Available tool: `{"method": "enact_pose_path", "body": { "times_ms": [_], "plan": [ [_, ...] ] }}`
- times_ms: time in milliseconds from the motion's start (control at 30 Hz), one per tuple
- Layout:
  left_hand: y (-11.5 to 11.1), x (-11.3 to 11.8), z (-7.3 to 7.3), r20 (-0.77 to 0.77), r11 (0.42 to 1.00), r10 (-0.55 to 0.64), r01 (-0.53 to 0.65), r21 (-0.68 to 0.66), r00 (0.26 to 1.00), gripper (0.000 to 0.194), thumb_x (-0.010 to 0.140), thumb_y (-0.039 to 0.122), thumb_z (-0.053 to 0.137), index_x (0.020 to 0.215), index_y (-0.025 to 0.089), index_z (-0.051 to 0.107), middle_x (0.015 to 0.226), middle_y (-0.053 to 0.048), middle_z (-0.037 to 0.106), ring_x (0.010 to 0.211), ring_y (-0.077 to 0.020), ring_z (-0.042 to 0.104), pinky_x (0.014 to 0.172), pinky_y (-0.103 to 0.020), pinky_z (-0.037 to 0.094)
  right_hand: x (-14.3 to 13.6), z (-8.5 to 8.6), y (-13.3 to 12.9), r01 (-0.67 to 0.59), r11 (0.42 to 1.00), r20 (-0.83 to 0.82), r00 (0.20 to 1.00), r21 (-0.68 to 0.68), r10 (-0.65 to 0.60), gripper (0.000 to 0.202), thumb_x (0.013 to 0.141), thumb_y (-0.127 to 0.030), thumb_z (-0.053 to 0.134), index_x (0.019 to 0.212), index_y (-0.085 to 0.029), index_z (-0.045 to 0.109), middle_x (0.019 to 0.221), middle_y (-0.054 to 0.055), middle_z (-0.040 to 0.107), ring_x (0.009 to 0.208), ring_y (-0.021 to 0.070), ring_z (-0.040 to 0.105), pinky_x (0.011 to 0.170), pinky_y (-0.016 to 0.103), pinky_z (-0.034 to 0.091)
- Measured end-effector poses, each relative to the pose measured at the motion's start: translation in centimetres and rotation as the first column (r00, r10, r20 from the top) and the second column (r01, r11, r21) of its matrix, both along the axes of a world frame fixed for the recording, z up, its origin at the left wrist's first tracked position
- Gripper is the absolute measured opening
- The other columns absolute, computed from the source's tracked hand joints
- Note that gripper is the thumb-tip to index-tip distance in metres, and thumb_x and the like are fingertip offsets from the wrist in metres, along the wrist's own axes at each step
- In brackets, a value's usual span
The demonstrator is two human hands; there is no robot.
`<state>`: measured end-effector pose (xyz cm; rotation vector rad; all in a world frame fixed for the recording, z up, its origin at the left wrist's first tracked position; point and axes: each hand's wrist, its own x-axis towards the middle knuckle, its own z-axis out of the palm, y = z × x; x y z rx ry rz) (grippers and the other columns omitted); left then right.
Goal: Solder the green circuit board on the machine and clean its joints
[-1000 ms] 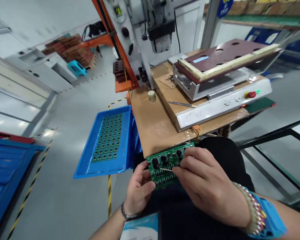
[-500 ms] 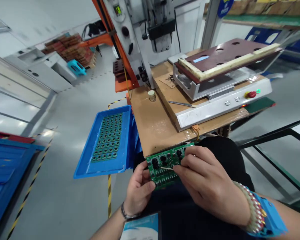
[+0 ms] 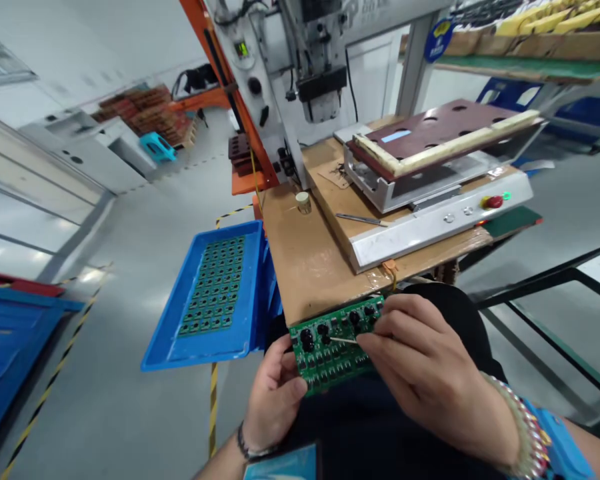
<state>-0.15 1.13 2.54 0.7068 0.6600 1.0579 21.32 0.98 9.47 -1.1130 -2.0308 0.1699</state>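
Note:
A green circuit board point(image 3: 337, 360) with black round components is held over my lap, close to the table's near edge. My left hand point(image 3: 275, 393) grips its left end, thumb on top and fingers beneath. Between the thumb and fingertips of my right hand point(image 3: 425, 367) is a thin pale stick point(image 3: 344, 341), like a toothpick. Its tip points left and meets or hovers just over a black component near the board's left part; contact cannot be made out. The right end of the board is partly hidden behind my right hand.
On the left, a blue tray point(image 3: 253, 293) holds rows of small green boards point(image 3: 213, 287). The brown worktop point(image 3: 305, 267) carries a small round container point(image 3: 303, 202), tweezers point(image 3: 360, 219) and a machine with a maroon plate point(image 3: 445, 127) and a red button point(image 3: 493, 202).
The stick's tip has shifted right, from the leftmost black component to the one beside it. My right hand has moved slightly right, and the view has tilted a little.

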Motion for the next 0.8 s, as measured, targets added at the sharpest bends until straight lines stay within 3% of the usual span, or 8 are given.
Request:
{"method": "enact_pose_path", "body": {
  "times_ms": [267, 467, 800],
  "plan": [
    [-0.01, -0.44, -0.45, -0.045, 1.000, -0.012, 0.013, 0.014, 0.999, 0.045, 0.073, 0.025, 0.076, 0.116, 0.035, 0.067, 0.089, -0.003, 0.073, 0.075, -0.0179, 0.069, 0.074, -0.030, 0.055, 0.18, 0.01, 0.33, 0.026, 0.999, 0.012, 1.000, 0.028, -0.027, 0.012, 0.081, -0.001, 0.056, 0.082, -0.009, 0.064, 0.071, 0.006, 0.052, 0.081, 0.0172, 0.042, 0.072, 0.033, 0.043],
    [-0.09, -0.59, -0.32, -0.036, 1.000, -0.022, 0.022, -0.003, 0.999, 0.046, 0.072, 0.024, 0.076, 0.116, 0.036, 0.067, 0.088, -0.002, 0.073, 0.071, -0.0152, 0.068, 0.074, -0.030, 0.055, 0.06, -0.19, 0.27, 0.006, 1.000, 0.000, 1.000, 0.009, -0.006, 0.012, 0.082, -0.002, 0.055, 0.080, -0.011, 0.063, 0.071, 0.005, 0.051, 0.080, 0.0162, 0.041, 0.074, 0.034, 0.042],
    [-0.36, -0.56, -0.56, -0.074, 1.000, -0.018, 0.016, -0.025, 0.997, 0.043, 0.071, 0.025, 0.077, 0.113, 0.031, 0.069, 0.091, -0.006, 0.073, 0.079, -0.0212, 0.068, 0.077, -0.035, 0.054, -0.07, 0.02, 0.27, 0.005, 1.000, -0.003, 1.000, -0.001, -0.005, 0.013, 0.083, -0.002, 0.054, 0.086, -0.011, 0.064, 0.073, 0.004, 0.052, 0.081, 0.0159, 0.042, 0.077, 0.034, 0.042]
  ]
}}
